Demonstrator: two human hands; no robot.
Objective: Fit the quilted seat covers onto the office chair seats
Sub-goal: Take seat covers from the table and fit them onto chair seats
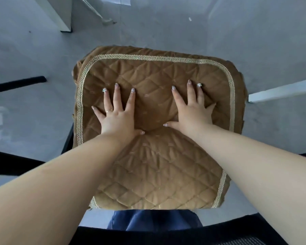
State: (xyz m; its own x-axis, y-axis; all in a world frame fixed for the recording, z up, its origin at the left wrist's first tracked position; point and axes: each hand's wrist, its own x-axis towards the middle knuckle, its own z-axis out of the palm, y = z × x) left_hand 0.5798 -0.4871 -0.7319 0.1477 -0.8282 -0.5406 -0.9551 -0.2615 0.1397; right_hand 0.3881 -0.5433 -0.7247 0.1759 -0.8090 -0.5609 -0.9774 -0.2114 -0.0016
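Observation:
A brown quilted seat cover [154, 165] with pale gold braid trim lies over an office chair seat and hides it almost fully. My left hand [117, 114] presses flat on the cover's left half with fingers spread straight. My right hand [193, 111] presses flat on the right half, fingers also spread. A raised fold of fabric bulges between the two hands. The chair's black backrest top [166, 234] crosses the bottom of the view, nearest me.
A black armrest [12, 163] sticks out at the left and a black chair base leg [19, 84] lies on the grey floor. White desk legs [281, 91] stand at right and far left [58, 16]. Blue fabric [154, 220] shows below the seat.

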